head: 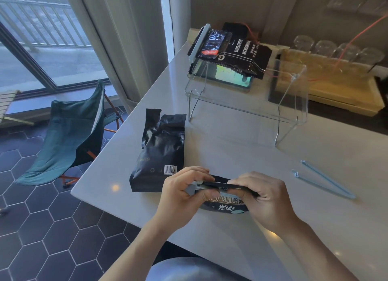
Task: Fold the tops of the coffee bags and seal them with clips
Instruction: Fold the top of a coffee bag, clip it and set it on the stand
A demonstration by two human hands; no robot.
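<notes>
While your left hand (180, 193) and right hand (265, 199) pinch a clip (199, 188) onto the folded bag (225, 204) at the worktop (252, 154) edge, an open bag (160, 152) lies just left; two clips (323, 179) lie right.

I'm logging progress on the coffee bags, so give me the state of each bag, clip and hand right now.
Held bag: top folded, clip going on.
Clip: in both hands, on the fold.
Left hand: gripping clip end.
Right hand: pinching fold.
Middle bag: open, unclipped.
Shelf bag: clipped.
Spare clips: open, unused.
</notes>
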